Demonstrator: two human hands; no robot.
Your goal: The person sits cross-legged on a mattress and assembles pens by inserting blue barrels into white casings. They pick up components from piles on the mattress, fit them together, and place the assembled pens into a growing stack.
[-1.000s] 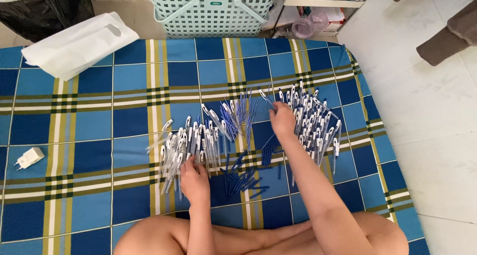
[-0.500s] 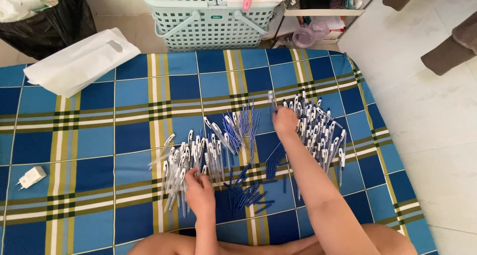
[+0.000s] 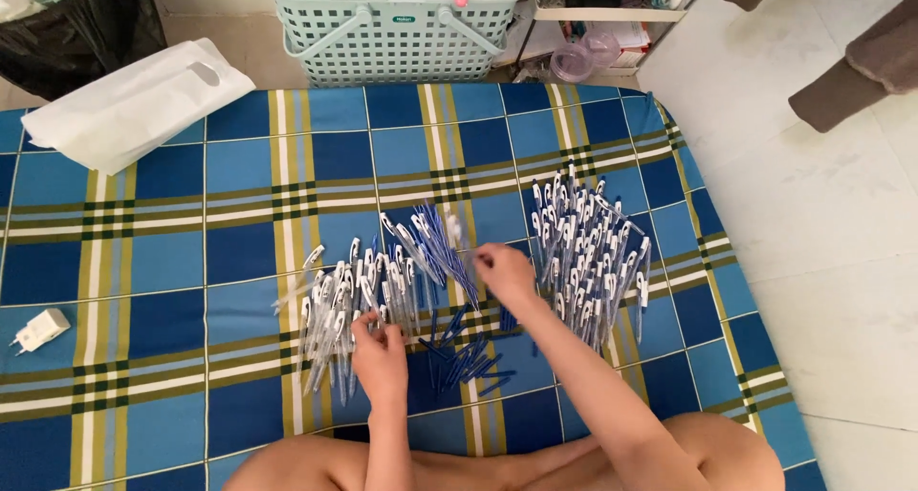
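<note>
I sit at the edge of a blue checked mat [image 3: 191, 261]. On it lie a left pile of clear pen barrels with white clips [image 3: 330, 309], a middle bunch of blue refills [image 3: 435, 247], a right pile of pens [image 3: 588, 252] and loose blue caps [image 3: 469, 362]. My left hand [image 3: 381, 352] rests at the near end of the left pile, its fingers closed on a clear barrel. My right hand [image 3: 505, 273] hovers between the middle bunch and the right pile. Its curled fingertips are at the refills, and what they hold is hidden.
A white plastic bag [image 3: 134, 99] lies at the mat's far left corner beside a black bag [image 3: 76, 32]. A mint basket [image 3: 392, 32] and a purple container [image 3: 574, 63] stand beyond the mat. A white charger [image 3: 38, 330] lies left. Tiled floor [image 3: 832, 261] lies right.
My right hand has come left from the right pile of pens to the middle bunch of refills. My left hand has stayed at the left pile.
</note>
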